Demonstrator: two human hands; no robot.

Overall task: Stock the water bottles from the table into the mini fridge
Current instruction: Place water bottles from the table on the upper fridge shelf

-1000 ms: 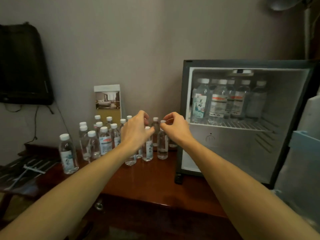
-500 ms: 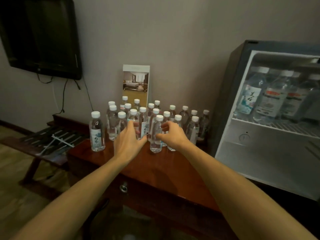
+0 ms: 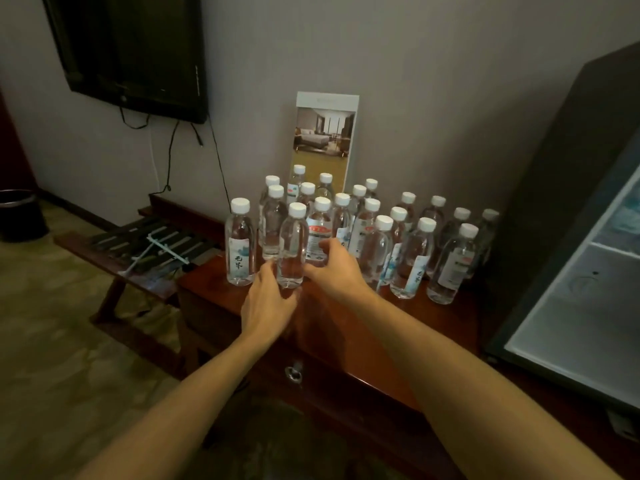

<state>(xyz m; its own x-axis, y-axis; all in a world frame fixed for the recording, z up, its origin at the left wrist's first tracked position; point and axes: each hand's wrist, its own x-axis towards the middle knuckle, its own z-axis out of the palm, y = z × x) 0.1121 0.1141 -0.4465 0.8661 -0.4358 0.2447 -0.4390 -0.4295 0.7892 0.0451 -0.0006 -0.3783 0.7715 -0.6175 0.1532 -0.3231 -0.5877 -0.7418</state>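
Note:
Several clear water bottles with white caps stand bunched on the red-brown wooden table. My left hand wraps its fingers round the foot of the front bottle. My right hand curls thumb and fingers round the red-labelled bottle just behind it. Both bottles still stand on the table. At the far right is the mini fridge, its white inside partly showing. Its shelves are mostly cut off by the frame edge.
A hotel brochure leans on the wall behind the bottles. A wall-mounted TV hangs at upper left with cables below. A slatted luggage rack adjoins the table's left end. A dark bin stands on the floor at far left.
My view has swung left and nearer to the table, pushing the fridge to the frame's edge. Both hands dropped from the bottle caps and moved left onto the front bottles.

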